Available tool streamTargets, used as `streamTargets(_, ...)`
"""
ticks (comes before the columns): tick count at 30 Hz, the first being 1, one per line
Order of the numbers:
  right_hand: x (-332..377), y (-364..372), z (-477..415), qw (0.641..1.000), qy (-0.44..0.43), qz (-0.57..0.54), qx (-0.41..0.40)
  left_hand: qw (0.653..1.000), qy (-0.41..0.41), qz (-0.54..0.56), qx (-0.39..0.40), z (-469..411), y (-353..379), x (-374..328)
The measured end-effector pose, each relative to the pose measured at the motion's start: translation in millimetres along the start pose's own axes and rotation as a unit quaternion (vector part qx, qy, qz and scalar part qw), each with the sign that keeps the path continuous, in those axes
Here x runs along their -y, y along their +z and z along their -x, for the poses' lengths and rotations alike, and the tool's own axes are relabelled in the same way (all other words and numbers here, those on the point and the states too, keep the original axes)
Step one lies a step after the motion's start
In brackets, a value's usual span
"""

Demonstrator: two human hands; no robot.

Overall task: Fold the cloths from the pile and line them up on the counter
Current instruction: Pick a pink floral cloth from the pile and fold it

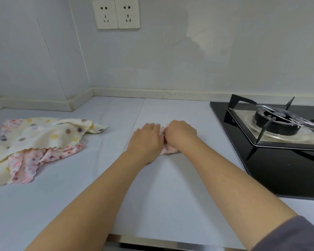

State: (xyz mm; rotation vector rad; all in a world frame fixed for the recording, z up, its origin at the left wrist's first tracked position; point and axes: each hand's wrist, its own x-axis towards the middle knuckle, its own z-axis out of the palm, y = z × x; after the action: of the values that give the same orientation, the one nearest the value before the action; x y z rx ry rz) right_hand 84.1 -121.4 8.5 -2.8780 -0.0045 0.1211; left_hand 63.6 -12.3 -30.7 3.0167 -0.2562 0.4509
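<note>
Starting on your left: the pile (40, 142) is sitting loose on the tabletop (80, 196), well apart from your hands. A cream polka-dot cloth (49, 134) is lying over a pink flowered one (29, 163), both unfolded. No finished cloths are showing in a row, so I'd say you're early in the job.

Moving to the middle, your left hand (145, 140) is lying flat with the fingers stretched forward, pressing down on the small pink floral cloth (168, 149) you're folding. That cloth is sitting mid-tabletop, mostly hidden under both hands, so I can't tell how many folds it has. Your right hand (180, 132) is touching the left one, knuckles up. Its fingers are curling down and pinching the cloth, from what I can make out.

Tip for this step: the fabric's looking thin and floppy, so I'd be using that flat palm as the anchor while the right hand is bringing the edge over. I'd be lining up the wavy hems before pressing the crease.

Over on the right, the gas hob (279, 124) is sitting near your right forearm. No flame is showing, but I'd be parking the folded cloth away from it anyway.
</note>
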Motion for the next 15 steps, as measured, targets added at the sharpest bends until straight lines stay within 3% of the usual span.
streamTargets(2, -8.6, -1.0, 0.1, 0.999, -0.021, -0.043, 0.001, 0.995, 0.021, 0.044, 0.084, -0.4, 9.0, 4.8)
streamTargets(5, -29.7, -0.6, 3.8, 0.991, -0.054, -0.122, -0.005, 0.988, 0.008, 0.052, 0.147, -0.8, 12.1, 10.1)
streamTargets(8, -47.0, -2.7, 12.5, 0.989, -0.037, -0.143, 0.009, 0.987, 0.009, 0.057, 0.149, 0.5, 9.3, 8.4)
streamTargets(11, -53.4, -4.3, 15.2, 0.991, -0.036, -0.070, -0.106, 0.986, 0.014, 0.055, 0.155, 3.1, 7.6, 8.3)
streamTargets(13, -50.6, -0.2, 16.4, 0.974, -0.093, -0.078, -0.192, 0.987, 0.019, 0.049, 0.152, 4.0, 5.8, 8.6)
streamTargets(15, -48.0, 8.9, 15.2, 0.970, -0.182, -0.066, -0.151, 0.987, 0.017, 0.054, 0.151, 5.4, 4.6, 8.4)
